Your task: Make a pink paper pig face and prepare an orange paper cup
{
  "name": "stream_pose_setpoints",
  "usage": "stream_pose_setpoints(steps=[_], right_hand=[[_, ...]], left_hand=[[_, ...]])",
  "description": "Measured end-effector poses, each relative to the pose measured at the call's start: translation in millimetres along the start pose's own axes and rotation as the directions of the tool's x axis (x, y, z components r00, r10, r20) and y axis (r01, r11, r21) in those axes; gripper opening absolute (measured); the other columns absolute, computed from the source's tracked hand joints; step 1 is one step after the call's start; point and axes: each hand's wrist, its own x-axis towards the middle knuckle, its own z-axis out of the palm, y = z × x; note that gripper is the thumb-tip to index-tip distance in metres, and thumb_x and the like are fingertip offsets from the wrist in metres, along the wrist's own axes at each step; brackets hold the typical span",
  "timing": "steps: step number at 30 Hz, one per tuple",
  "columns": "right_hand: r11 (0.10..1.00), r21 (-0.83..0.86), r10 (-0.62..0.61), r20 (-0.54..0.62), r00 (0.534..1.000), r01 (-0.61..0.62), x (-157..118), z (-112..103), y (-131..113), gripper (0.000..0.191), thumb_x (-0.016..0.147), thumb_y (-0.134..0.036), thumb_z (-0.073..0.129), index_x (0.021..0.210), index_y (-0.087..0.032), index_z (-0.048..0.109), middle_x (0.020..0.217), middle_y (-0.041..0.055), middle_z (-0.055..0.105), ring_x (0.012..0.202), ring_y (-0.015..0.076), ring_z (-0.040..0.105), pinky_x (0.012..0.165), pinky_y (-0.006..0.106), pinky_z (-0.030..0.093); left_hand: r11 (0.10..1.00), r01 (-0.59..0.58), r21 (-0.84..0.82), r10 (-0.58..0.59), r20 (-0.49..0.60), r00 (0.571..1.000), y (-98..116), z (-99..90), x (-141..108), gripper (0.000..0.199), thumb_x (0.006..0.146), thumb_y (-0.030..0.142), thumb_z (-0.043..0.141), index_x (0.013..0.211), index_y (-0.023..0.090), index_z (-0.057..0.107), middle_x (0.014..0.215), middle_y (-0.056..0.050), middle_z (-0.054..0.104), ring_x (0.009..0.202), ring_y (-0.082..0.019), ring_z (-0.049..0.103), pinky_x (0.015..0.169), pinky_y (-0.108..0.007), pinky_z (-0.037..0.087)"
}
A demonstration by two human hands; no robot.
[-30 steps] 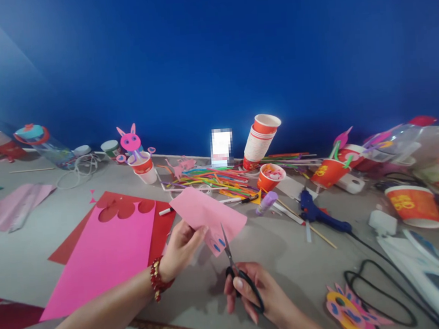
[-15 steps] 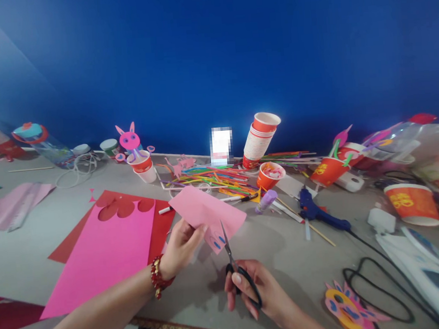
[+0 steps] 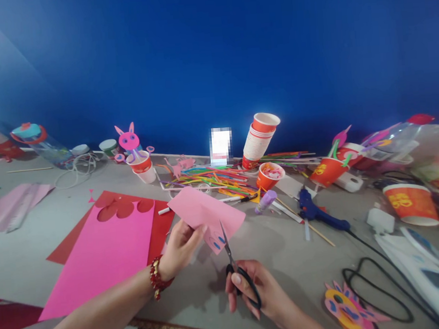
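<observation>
My left hand (image 3: 183, 242) pinches a light pink sheet of paper (image 3: 203, 210) by its left part, thumb on top. Blue oval shapes with drawn outlines show on the sheet's lower corner. In my right hand (image 3: 256, 287) is a pair of scissors (image 3: 230, 254) with black handles, fingers through the loops. The blades point away from me and lie at the paper beside the blue ovals. They look nearly closed; whether they are cutting at this instant I cannot tell. A bright pink sheet (image 3: 109, 257) with round cut-outs lies left of my left hand, over a red sheet (image 3: 163, 223).
Behind the paper lie coloured sticks (image 3: 220, 177), a leaning stack of paper cups (image 3: 259, 141) and a cup of scraps (image 3: 270, 176). A glue stick (image 3: 266, 202) and blue glue gun (image 3: 316, 213) with a trailing cord are at right. A pink paper figure (image 3: 129, 140) stands in a cup.
Almost nothing differs. The view has shifted very slightly; both hands, the paper and the scissors keep nearly the same positions.
</observation>
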Motion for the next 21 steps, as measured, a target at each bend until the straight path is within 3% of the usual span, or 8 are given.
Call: stream_pose_setpoints(steps=[21], right_hand=[[0.997,-0.077,0.005,-0.002,1.000,-0.005,-0.5,-1.3,-0.7,0.058,0.076,-0.072,0.058,0.069,-0.015,0.056,0.052,0.0013,0.065,0.028,0.0026,0.031,0.029,0.016,0.019]], left_hand=[[1.000,0.000,-0.016,0.001,0.031,1.000,2.0,-3.2,1.4,0.023,0.085,0.038,0.065,0.085,0.015,0.063,0.076,-0.003,0.062,0.067,-0.014,0.055,0.064,-0.024,0.048]])
